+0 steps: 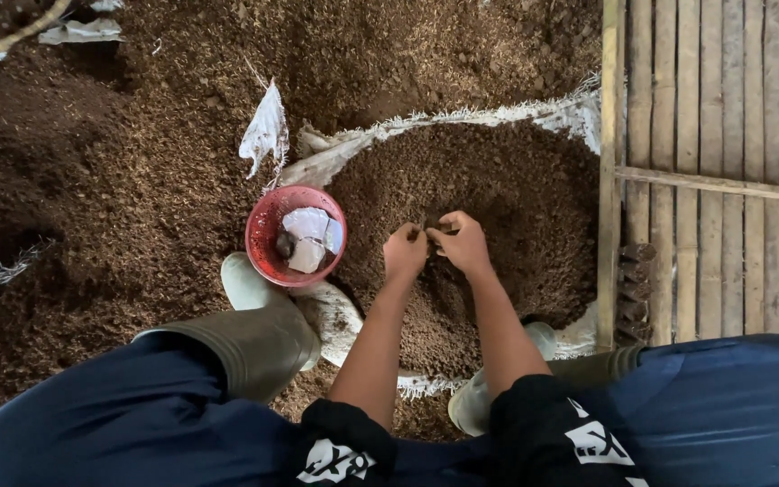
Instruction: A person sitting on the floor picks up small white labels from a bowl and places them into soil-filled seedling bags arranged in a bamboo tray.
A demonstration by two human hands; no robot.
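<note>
Both my hands meet over a heap of brown crumbly material (498, 189) held in an open white woven sack (489, 114). My left hand (405, 252) and my right hand (462, 242) have their fingers pinched together around a small dark bit between them; what it is cannot be told. A red plastic bowl (263, 236) with pale folded pieces inside sits just left of my left hand, on the sack's edge.
Brown loose litter covers the ground to the left and back. A bamboo slat wall (714, 162) runs along the right. My rubber boots (254, 307) stand at the sack's near edge. A torn white scrap (266, 131) lies behind the bowl.
</note>
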